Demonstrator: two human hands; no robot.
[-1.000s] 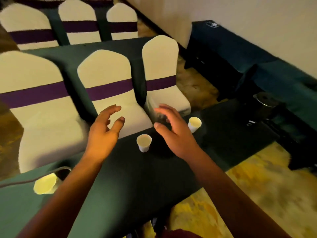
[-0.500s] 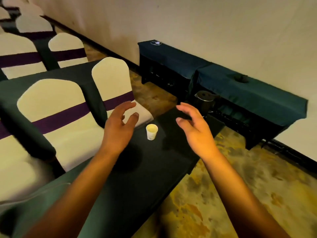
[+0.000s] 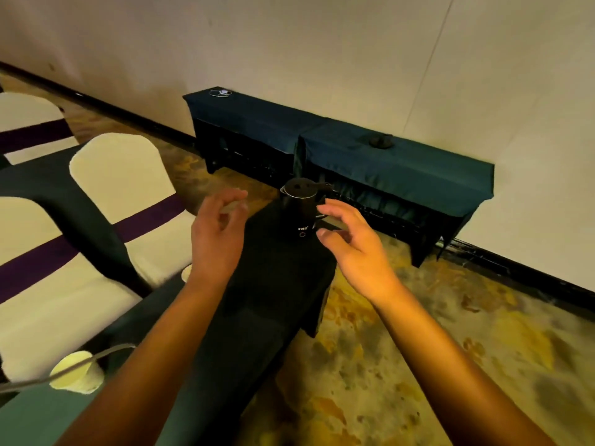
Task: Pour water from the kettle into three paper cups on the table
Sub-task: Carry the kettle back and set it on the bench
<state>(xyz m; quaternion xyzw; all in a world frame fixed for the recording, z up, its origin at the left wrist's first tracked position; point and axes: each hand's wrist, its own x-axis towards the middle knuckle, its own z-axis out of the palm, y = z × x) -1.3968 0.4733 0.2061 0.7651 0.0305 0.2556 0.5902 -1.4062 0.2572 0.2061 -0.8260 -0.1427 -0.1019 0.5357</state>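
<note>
A black electric kettle (image 3: 300, 209) stands near the far end of the dark-clothed table (image 3: 273, 294). My right hand (image 3: 352, 244) hovers just to its right, fingers spread, not touching it. My left hand (image 3: 217, 239) is raised left of the kettle, open and empty. One white paper cup (image 3: 77, 371) sits at the lower left of the table behind a grey cable (image 3: 29, 383). The pale rim of another cup (image 3: 186, 273) peeks out beside my left wrist. A third cup is not in view.
White-covered chairs (image 3: 122, 188) with purple bands stand along the table's left side. Two low benches draped in dark blue cloth (image 3: 354, 156) line the wall beyond the kettle. Patterned yellow carpet (image 3: 418, 365) lies to the right of the table.
The view has swung right along the table. The kettle now sits between my two hands, and the cups have slid to the left or out of view. Both hands stay open.
</note>
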